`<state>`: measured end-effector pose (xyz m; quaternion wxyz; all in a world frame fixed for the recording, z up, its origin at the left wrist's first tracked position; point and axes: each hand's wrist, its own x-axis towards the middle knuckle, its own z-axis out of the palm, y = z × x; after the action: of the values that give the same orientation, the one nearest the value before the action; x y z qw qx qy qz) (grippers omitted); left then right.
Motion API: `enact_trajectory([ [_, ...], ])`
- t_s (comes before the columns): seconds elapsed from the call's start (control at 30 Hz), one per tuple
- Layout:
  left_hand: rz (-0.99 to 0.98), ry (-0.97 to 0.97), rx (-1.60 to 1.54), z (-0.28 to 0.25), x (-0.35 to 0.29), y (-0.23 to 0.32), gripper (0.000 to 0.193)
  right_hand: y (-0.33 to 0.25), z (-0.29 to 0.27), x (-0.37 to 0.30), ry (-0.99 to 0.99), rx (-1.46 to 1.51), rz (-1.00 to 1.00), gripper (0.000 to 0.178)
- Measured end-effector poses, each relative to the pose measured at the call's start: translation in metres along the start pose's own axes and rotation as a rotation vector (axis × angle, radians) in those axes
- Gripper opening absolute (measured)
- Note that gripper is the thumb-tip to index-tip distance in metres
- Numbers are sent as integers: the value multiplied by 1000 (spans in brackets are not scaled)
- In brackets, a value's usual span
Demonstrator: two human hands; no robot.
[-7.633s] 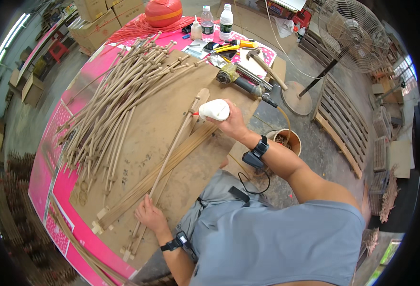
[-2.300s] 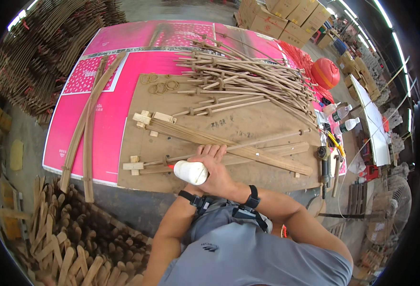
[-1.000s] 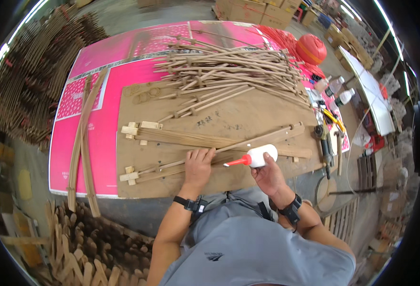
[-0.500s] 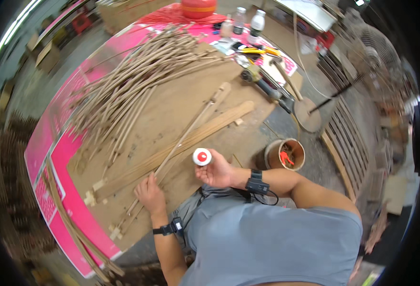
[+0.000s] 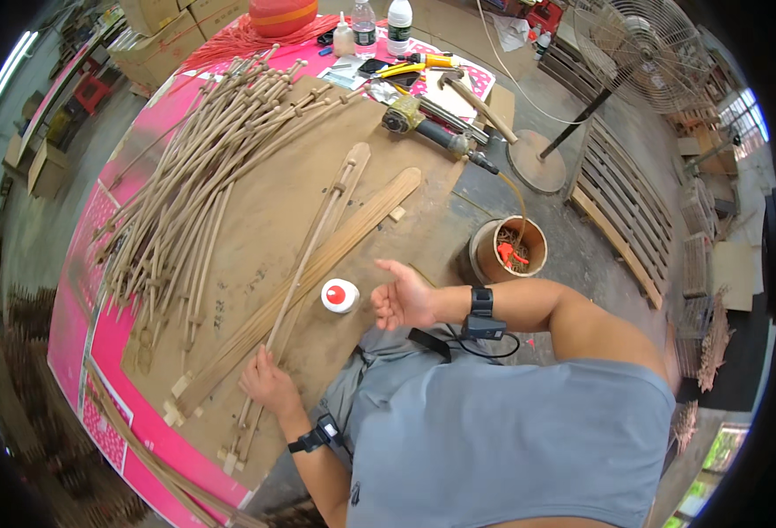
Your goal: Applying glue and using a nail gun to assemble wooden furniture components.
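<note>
A white bottle with a red cap (image 5: 340, 299) stands upright on the brown board, in front of me. To its right is my right hand (image 5: 404, 299), open, thumb spread from loosely curled fingers and nothing in it. My left hand (image 5: 269, 380) is closed on a thin wooden rod (image 5: 304, 255) near its lower part. This rod runs away from me, up to a small knob near the rounded end of a flat wooden slat (image 5: 355, 176). Beside it lies a wider wooden plank (image 5: 388, 207) with small blocks at its edges.
A large heap of knobbed wooden rods (image 5: 221, 167) covers the far left. A power tool (image 5: 436, 132), a hammer (image 5: 485, 110) and plastic bottles (image 5: 364, 31) lie or stand at the back. Right of the table are a bucket (image 5: 536, 255), a standing fan (image 5: 639, 53) and a pallet (image 5: 621, 211).
My right hand has let go of the white bottle, which now stands on the board, and drawn away to the right. My left hand stays on the rod. The whole view has shifted.
</note>
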<state>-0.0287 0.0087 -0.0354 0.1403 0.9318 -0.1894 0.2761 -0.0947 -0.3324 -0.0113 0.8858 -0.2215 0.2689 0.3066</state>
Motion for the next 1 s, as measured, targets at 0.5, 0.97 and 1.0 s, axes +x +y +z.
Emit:
enact_trajectory([
  [0.5,-20,-21,-13,-5,2,-1,17,-29,-26,-9,131,-78,-296,67],
  [0.97,-12,1,-34,-2,-2,-3,20,-104,-8,-45,463,-763,-721,38],
  [1.0,-14,-7,-44,-2,-2,-3,21,-116,-12,-45,599,-990,-844,32],
])
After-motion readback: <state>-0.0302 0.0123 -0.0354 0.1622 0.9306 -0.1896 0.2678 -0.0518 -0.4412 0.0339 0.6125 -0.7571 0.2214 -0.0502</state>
